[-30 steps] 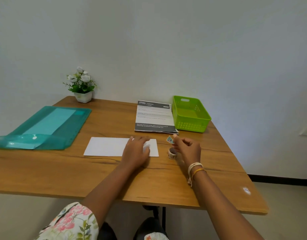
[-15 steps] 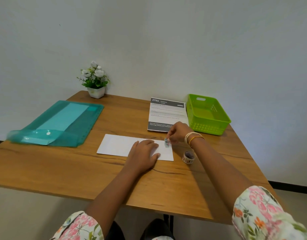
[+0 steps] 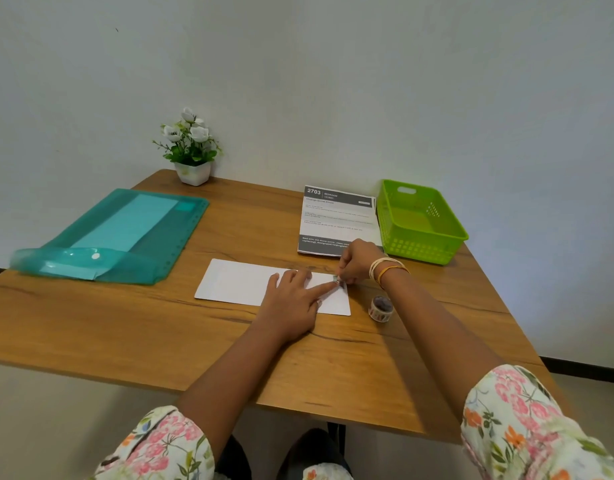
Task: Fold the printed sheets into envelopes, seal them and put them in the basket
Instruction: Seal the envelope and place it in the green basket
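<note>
A white folded sheet [image 3: 236,281] lies flat at the table's middle. My left hand [image 3: 293,301] rests on its right half, forefinger stretched out to a small piece of patterned tape [image 3: 336,278] near the sheet's right end. My right hand [image 3: 359,259] pinches that tape piece from the far side. A roll of patterned tape [image 3: 381,308] stands on the table just right of the sheet. A stack of printed sheets [image 3: 336,220] lies behind, and the green basket [image 3: 427,251] stands to its right with nothing visible inside.
A teal plastic folder [image 3: 125,237] lies open at the left side of the wooden table [image 3: 143,327]. A small potted plant with white flowers [image 3: 191,150] stands at the back against the wall. The table's front edge is near my sleeves.
My right hand carried the tape piece from above the roll over to the sheet's right end. My left forefinger stretched out to meet it. The camera shifted, so the scene sits further right.
</note>
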A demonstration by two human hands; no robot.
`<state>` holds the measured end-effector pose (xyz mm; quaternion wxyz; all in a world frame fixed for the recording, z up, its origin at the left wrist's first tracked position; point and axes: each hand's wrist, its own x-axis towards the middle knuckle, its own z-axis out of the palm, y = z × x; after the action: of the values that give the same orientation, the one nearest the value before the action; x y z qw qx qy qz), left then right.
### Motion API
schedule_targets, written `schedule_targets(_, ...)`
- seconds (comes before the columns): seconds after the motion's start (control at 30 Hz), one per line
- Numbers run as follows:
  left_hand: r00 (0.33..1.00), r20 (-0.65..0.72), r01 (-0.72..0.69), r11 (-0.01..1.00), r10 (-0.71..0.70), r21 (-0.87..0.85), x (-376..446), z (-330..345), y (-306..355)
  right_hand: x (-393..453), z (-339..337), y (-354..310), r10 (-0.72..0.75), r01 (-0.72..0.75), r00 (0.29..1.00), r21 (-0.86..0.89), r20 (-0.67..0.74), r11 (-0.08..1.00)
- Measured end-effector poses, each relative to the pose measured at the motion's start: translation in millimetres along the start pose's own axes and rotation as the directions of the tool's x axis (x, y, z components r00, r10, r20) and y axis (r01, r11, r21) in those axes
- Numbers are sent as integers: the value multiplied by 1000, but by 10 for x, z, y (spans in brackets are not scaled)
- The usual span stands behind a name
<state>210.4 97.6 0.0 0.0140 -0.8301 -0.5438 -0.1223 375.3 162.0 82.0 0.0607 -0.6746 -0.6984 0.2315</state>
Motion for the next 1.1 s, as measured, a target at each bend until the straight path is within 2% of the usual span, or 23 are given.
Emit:
schedule_targets(0.2,1000,21,4,1000,-4,-17,-1,-14,-4,27,43,55,13,-13,1000,40,-16,999)
schedule_targets(0.47,999,38,4,1000,-3,-16,4,-20,-3,6,149,162,40,-19,987,136,-153,991)
schedule_targets(0.57,998,60,9,1000,-8,-21,18,-26,-1,-49,211,170,18,-5,959,46,-282,999)
schedule_targets(0.7,998,64,5,1000,-4,-15,15,-26,-13,-165,288,122,-94,50,932,-134,-349,990)
schedule_targets(0.83,1000,31,3,1000,-2,-17,11,8,-21,-252,450,85,-172,78,949,-330,-266,941)
schedule_targets(1.0,999,44,9,1000,-8,-21,8,-8,-15,-277,445,146,-138,45,959,-348,-248,937)
schedule_targets(1.1,999,42,14,1000,-13,-24,4,-9,-8,-376,488,115,-176,34,953,-489,-247,872)
